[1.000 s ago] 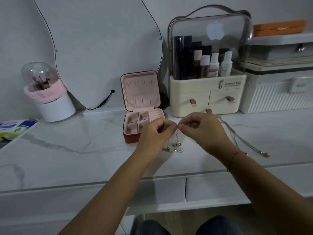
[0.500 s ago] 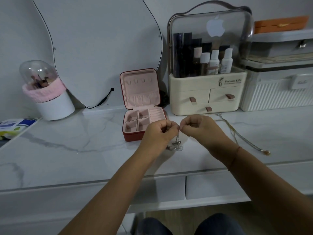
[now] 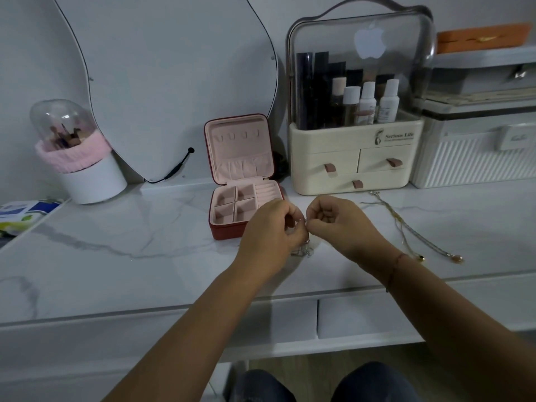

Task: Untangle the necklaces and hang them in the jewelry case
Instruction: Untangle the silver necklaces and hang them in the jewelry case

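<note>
A thin silver necklace (image 3: 303, 251) hangs between my two hands, its bunched lower end resting on the marble top. My left hand (image 3: 272, 227) and my right hand (image 3: 336, 221) both pinch the chain, fingertips almost touching, just in front of the jewelry case. The red jewelry case (image 3: 240, 181) stands open behind my left hand, pink inside, with small hooks in the upright lid and bare compartments in the base. Two gold necklaces (image 3: 406, 227) lie stretched out on the table to the right of my right hand, pendants toward the front edge.
A cream cosmetics organiser (image 3: 351, 166) with drawers stands behind the hands. A white ribbed box (image 3: 475, 158) sits at the far right. A curved mirror (image 3: 174, 82) leans at the back, a brush holder (image 3: 84, 166) at the left. The table edge (image 3: 145, 311) runs across below the hands.
Both hands have stayed close together on the silver chain. The dangling part looks shorter and more hidden behind my left hand. The view has shifted slightly.
</note>
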`<action>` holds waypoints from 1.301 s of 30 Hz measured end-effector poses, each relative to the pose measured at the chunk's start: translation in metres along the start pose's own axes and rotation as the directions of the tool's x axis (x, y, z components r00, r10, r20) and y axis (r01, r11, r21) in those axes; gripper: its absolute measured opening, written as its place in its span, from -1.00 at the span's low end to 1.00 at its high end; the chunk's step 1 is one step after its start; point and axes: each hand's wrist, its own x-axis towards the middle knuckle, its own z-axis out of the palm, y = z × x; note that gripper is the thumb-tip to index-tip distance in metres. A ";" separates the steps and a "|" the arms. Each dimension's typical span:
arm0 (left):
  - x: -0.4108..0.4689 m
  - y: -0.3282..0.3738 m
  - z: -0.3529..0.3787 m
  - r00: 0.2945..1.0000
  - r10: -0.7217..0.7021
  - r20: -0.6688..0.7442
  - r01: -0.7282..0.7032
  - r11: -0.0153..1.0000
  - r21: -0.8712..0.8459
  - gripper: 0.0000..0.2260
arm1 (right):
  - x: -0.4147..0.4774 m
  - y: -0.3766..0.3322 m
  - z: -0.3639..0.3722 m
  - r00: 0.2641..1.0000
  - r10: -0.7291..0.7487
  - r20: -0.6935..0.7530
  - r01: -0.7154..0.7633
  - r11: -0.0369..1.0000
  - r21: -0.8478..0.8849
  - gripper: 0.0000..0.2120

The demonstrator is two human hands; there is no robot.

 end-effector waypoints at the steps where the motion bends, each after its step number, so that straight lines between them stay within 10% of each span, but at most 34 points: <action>1: 0.000 -0.001 0.001 0.999 0.045 -0.012 -0.045 0.998 0.041 -0.93 | 0.000 0.001 0.000 1.000 0.004 -0.003 -0.004 1.000 0.002 -0.93; 8: -0.002 -0.008 0.001 0.982 0.189 -0.013 -0.183 0.964 0.191 -0.91 | 0.001 0.006 0.000 0.997 0.052 0.058 -0.058 0.991 0.118 -0.88; 18: -0.002 -0.001 -0.003 0.891 -0.346 0.293 0.442 0.809 -0.388 -0.73 | 0.004 0.013 0.002 0.995 0.004 0.099 -0.027 0.973 0.228 -0.82; 39: -0.010 -0.005 0.014 0.985 -0.172 -0.005 0.159 0.916 -0.369 -0.95 | 0.003 0.027 0.002 0.997 0.048 0.067 -0.067 0.945 0.321 -0.81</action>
